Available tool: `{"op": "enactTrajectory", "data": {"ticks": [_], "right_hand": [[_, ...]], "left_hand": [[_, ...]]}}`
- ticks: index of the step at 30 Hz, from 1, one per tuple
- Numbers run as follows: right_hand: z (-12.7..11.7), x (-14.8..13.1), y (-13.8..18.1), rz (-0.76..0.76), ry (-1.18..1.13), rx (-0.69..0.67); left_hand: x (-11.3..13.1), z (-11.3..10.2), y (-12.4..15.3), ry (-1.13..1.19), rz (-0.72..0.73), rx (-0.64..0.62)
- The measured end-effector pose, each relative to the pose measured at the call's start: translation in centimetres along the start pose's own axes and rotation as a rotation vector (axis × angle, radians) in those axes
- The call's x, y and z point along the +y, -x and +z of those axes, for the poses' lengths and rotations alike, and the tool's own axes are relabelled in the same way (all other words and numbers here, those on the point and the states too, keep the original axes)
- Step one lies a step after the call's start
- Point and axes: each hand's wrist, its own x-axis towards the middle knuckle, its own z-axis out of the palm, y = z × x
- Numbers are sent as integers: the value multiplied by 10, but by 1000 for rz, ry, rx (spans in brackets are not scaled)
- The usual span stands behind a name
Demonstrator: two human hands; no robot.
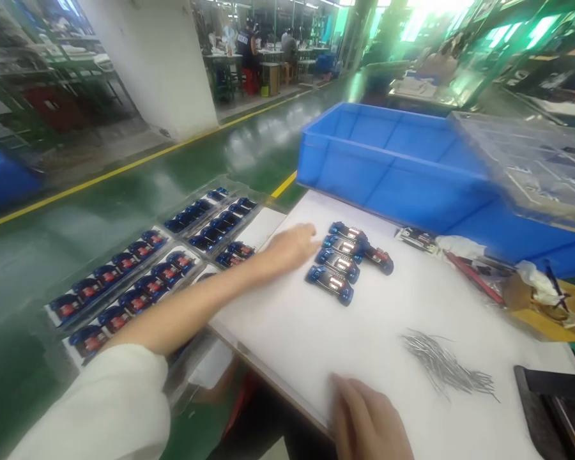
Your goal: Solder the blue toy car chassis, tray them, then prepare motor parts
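My left hand (292, 248) reaches over the white table, blurred, its bent fingers a little apart and empty as far as I can see. Its fingertips are right beside the left ends of several blue-and-black toy cars (338, 263), laid in a slanting row. Another toy car (379, 257) lies crosswise at the row's right side; contact with my fingers cannot be made out. Low in the view, my right hand (371, 418) is at the table's near edge with fingers bent and smeared by motion. A bundle of thin metal wires or pins (443, 364) lies to its right.
Clear plastic trays (160, 246) of similar cars stand left of the table. A blue crate (388, 169) stands behind, a transparent compartment tray (531, 166) on it. At right are a small cardboard box (531, 303), a red tool (474, 276) and a black stand (541, 409).
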Motion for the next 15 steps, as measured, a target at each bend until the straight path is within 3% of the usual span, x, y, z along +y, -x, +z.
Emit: {"op": "enactTrajectory", "data": {"ticks": [3,6,15], "right_hand": [[-1,-1,-3,-18,-10,5],[-1,0,-4,-48,-24,29],[6,10,8,-44,-65,49]], "left_hand": [[39,18,10,-114,-60,-116],[54,32,13,-235,-88,-95],[49,51,7,-274,-66,-56]]}}
